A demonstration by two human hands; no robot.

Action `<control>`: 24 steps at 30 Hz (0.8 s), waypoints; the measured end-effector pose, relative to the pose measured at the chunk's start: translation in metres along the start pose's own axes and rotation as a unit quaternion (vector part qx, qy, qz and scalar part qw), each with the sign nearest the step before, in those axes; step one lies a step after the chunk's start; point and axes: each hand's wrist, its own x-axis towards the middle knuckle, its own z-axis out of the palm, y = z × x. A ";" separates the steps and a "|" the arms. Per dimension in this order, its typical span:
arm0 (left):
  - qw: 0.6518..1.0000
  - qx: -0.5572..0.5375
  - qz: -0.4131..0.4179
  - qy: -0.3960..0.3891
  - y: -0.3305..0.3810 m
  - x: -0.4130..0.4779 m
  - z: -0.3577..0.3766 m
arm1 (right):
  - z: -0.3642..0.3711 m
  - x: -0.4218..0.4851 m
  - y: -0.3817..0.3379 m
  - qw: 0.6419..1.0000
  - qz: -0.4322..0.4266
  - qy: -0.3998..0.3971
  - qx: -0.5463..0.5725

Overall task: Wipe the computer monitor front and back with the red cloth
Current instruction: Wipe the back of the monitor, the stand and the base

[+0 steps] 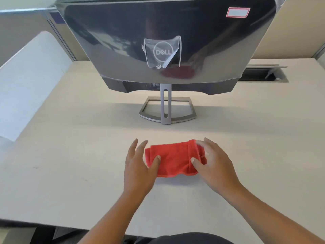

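The computer monitor (123,41) stands on the desk with its glossy back side toward me, a logo at its centre and a red-bordered sticker at its upper right. Its grey stand (166,110) rests on the desk behind the red cloth (174,161), which lies folded on the desk in front of me. My left hand (139,166) sits at the cloth's left end with its thumb on the fabric. My right hand (214,162) pinches the cloth's right end between thumb and fingers.
The pale desk (70,155) stretches out around the cloth. A cable slot (263,74) is cut into it at the back right. A white partition panel (29,81) runs along the left side. The desk's front edge lies just before my body.
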 end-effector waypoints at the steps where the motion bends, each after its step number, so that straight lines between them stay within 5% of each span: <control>1: 0.998 0.047 0.035 -0.017 -0.004 0.000 0.001 | 0.005 -0.001 -0.003 1.000 -0.008 -0.004 -0.018; 6: 0.932 0.245 0.237 -0.123 -0.038 0.002 0.024 | 0.050 -0.008 -0.017 0.985 -0.108 -0.006 -0.137; 13: 0.899 0.284 0.279 -0.183 -0.084 0.010 0.044 | 0.089 -0.006 0.014 0.959 -0.062 -0.060 -0.271; 24: 0.877 0.289 0.338 -0.184 -0.062 0.025 0.017 | 0.078 -0.004 -0.007 0.949 -0.069 -0.027 -0.308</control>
